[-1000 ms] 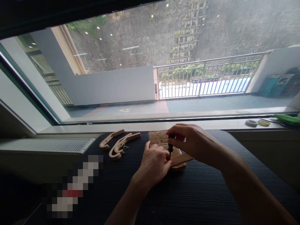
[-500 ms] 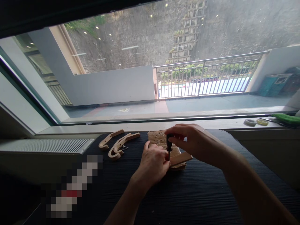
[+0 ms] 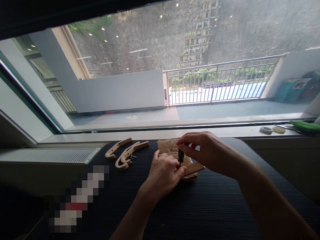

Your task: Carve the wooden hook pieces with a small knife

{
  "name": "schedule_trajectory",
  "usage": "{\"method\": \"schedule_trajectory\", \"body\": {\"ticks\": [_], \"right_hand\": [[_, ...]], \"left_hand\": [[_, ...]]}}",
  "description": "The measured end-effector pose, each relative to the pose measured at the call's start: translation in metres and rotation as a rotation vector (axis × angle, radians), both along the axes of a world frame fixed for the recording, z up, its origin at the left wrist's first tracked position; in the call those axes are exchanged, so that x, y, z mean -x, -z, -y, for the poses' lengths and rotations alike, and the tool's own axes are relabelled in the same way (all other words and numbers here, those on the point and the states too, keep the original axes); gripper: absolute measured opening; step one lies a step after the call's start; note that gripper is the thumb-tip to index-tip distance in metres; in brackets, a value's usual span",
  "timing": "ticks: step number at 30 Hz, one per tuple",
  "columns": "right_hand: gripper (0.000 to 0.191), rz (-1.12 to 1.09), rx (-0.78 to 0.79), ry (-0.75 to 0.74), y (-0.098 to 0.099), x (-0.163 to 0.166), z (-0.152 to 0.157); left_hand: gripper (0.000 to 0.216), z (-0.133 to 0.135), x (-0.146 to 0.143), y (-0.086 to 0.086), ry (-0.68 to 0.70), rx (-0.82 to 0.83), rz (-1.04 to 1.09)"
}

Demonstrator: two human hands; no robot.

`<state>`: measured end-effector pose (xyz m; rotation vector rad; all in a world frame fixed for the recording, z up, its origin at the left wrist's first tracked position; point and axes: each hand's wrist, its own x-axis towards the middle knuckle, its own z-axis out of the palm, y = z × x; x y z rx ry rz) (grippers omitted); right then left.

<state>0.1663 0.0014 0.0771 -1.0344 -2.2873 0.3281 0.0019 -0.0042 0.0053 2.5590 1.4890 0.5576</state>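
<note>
Near the far edge of a dark, ribbed desk (image 3: pixel 212 210), beneath a wide window, both hands were at work over a corrugated cardboard pad (image 3: pixel 165 144). The right hand (image 3: pixel 203 145) came in from the side, its thumb and fingers closed about the top of a dark-handled screwdriver (image 3: pixel 181 156). The tool stood nearly upright, point down; its tip was hidden behind the left hand (image 3: pixel 165 170).

That left hand was partly closed, fingers bent, thumb laid along a wooden piece (image 3: pixel 195 168), which it held down against the cardboard. The wood's straight end showed past the thumb, slanting up to the right; the rest lay under the hand. Whether those fingers also pinched a screw, could not tell. Small crumbs or holes, too fine to sort, speckled the cardboard's far part.

Left of the hands, well apart from them, lay curved wooden hooks: one alone (image 3: pixel 117 147), and beside it an overlapping group (image 3: pixel 125 160), with a few metal screws (image 3: pixel 133 157) just next to the curve. On the windowsill (image 3: pixel 225 133), far right, sat a whitish tape roll (image 3: pixel 266 130), a yellowish one (image 3: pixel 279 129) touching or just beside it, and a green cloth-like item (image 3: pixel 305 126).
</note>
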Motion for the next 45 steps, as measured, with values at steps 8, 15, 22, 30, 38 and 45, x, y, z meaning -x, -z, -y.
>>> {"method": "schedule_trajectory", "body": {"ticks": [8, 15, 22, 30, 38, 45], "right_hand": [[0.023, -0.009, -0.052, 0.018, 0.0031, 0.0009, -0.0059], [0.016, -0.013, -0.065, 0.110, 0.0072, 0.0017, -0.0085], [0.023, -0.014, 0.002, -0.021, 0.0037, 0.0014, -0.0035], [0.025, 0.020, -0.036, -0.008, 0.0033, -0.0012, -0.0044], [0.020, 0.031, -0.045, 0.059, 0.0057, 0.0002, -0.0055], [0.028, -0.023, -0.038, -0.019, 0.0037, -0.0002, -0.0031]], "left_hand": [[0.033, -0.0003, -0.0008, -0.0011, 0.005, 0.003, -0.015], [0.030, 0.0001, -0.0022, -0.0017, 0.000, 0.011, 0.002], [0.032, -0.0008, -0.0014, -0.0006, -0.009, 0.007, -0.010], [0.030, -0.0008, -0.0004, 0.0011, -0.003, -0.009, 0.010], [0.030, -0.0010, -0.0019, -0.0011, -0.007, 0.000, 0.005], [0.030, -0.0022, 0.0000, 0.0008, 0.008, -0.014, 0.012]]}}
